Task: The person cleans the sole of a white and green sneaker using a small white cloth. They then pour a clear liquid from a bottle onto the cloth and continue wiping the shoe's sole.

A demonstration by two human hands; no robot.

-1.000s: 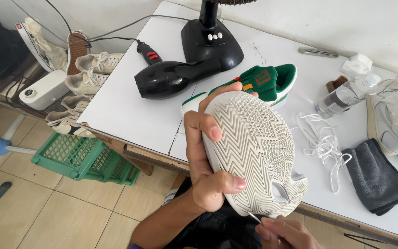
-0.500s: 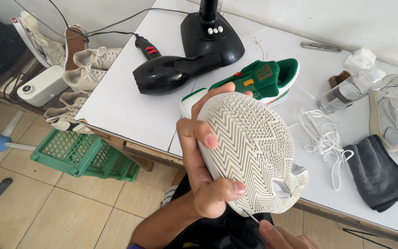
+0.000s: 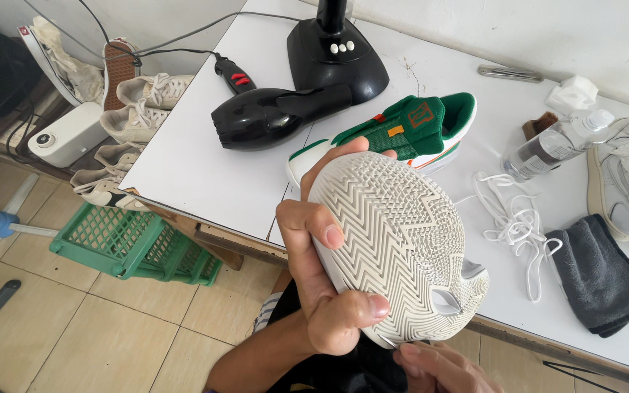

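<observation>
My left hand [image 3: 322,291] grips a white sneaker [image 3: 402,247] turned sole-up, its zigzag tread facing me, held over the table's front edge. The thumb presses on the heel end and the fingers wrap the left side. Only the fingertips of my right hand [image 3: 431,364] show at the bottom, pinched on a thin pointed tool [image 3: 387,340] whose tip touches the sole's heel rim. Behind the held shoe, a green, white and orange sneaker [image 3: 409,135] lies on the white table [image 3: 198,175].
On the table are a black hair dryer [image 3: 271,113], a black fan base [image 3: 336,62], loose white laces [image 3: 507,218], a clear bottle [image 3: 551,145], a grey cloth [image 3: 598,276] and another white shoe [image 3: 624,189]. A green basket [image 3: 132,244] and several shoes sit on the floor at left.
The held sneaker has stayed in my left hand, sole-up, with little shift. My right hand's fingers have slid slightly lower and left under the heel.
</observation>
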